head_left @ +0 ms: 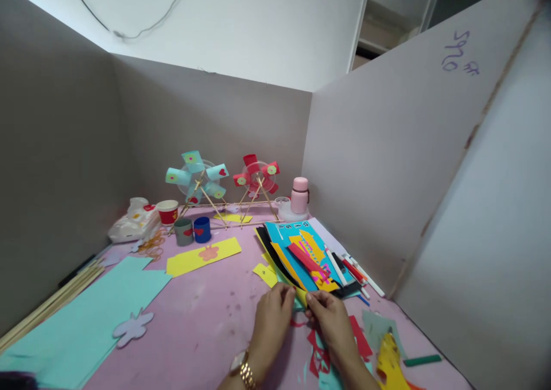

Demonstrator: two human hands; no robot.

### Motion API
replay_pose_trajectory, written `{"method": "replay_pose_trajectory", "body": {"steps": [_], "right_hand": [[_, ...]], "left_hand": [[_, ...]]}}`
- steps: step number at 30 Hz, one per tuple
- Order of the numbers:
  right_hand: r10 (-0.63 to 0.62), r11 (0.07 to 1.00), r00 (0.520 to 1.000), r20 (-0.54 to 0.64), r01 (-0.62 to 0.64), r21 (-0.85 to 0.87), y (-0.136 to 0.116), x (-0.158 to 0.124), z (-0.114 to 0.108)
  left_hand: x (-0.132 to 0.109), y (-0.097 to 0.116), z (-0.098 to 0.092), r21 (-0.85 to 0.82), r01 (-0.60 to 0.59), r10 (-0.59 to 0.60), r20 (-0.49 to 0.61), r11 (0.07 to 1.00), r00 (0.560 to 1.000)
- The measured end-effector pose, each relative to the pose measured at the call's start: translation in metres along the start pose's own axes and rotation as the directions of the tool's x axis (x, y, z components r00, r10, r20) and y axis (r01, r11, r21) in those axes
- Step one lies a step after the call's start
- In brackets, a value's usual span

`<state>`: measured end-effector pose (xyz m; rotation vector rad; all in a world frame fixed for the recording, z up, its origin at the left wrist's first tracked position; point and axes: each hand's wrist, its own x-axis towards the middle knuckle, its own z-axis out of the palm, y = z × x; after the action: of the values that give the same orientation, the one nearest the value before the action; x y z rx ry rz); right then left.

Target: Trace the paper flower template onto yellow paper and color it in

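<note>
My left hand (276, 309), with a gold watch at its wrist, pinches one end of a small yellow paper piece (302, 297). At the other end, the fingers of my right hand (328, 314) are closed on the same piece. A tiny red spot shows by my left fingertips; I cannot make out what it is. Just beyond my hands lies a stack of coloured paper with a blue sheet (275, 235) on top. Red paper scraps (319, 355) and light blue ones lie beneath and beside my right forearm.
Two paper-bladed wheels, light blue (191, 162) and red (250, 162), stand on stick frames at the back. A pink bottle (299, 198) is nearby. Markers (355, 271) and a yellow glue gun (388, 355) lie right; light blue sheets (86, 321) lie left. Grey partitions enclose the table.
</note>
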<state>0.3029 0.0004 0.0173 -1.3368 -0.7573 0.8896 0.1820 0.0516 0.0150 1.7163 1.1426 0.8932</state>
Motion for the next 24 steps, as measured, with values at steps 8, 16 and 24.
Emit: {"method": "replay_pose_trajectory", "body": {"steps": [8,16,24], "right_hand": [[0.061,0.992,0.998,0.029,-0.064,0.113,0.008,0.005,0.000],[0.033,0.999,0.996,0.081,-0.036,0.036,0.007,0.006,0.000],[0.002,0.998,0.991,0.135,0.007,-0.064,0.010,0.004,-0.002]], "left_hand": [[0.013,-0.012,0.007,-0.144,0.216,-0.188,0.187,0.966,0.964],[0.013,-0.016,0.004,-0.310,0.241,-0.156,0.276,0.920,0.948],[0.015,-0.021,0.005,-0.393,0.233,-0.104,0.323,0.889,0.941]]}}
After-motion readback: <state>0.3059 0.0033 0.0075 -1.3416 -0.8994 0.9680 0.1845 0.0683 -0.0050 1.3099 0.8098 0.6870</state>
